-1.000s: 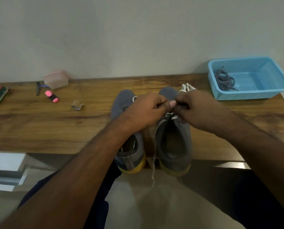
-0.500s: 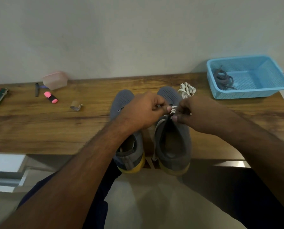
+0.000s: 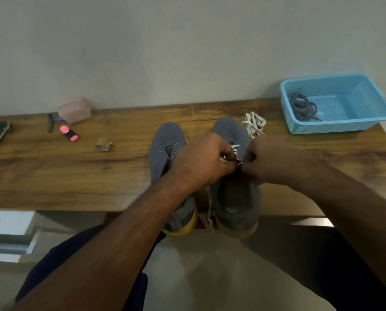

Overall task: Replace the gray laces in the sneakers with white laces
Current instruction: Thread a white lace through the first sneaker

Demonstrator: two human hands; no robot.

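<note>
Lacing the gray shoes

Both hands, left and right, pinched a white lace over the right sneaker on the wooden surface; gray laces lay in the blue basket. No writing was readable.

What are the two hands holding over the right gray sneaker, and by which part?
Both the left hand and right hand pinch the flat white shoelace near its ends, above the upper eyelets of the right gray mesh sneaker.

One head-worn view looks forward and down, close over the table edge (wide-angle, so the wall shows too).
</note>
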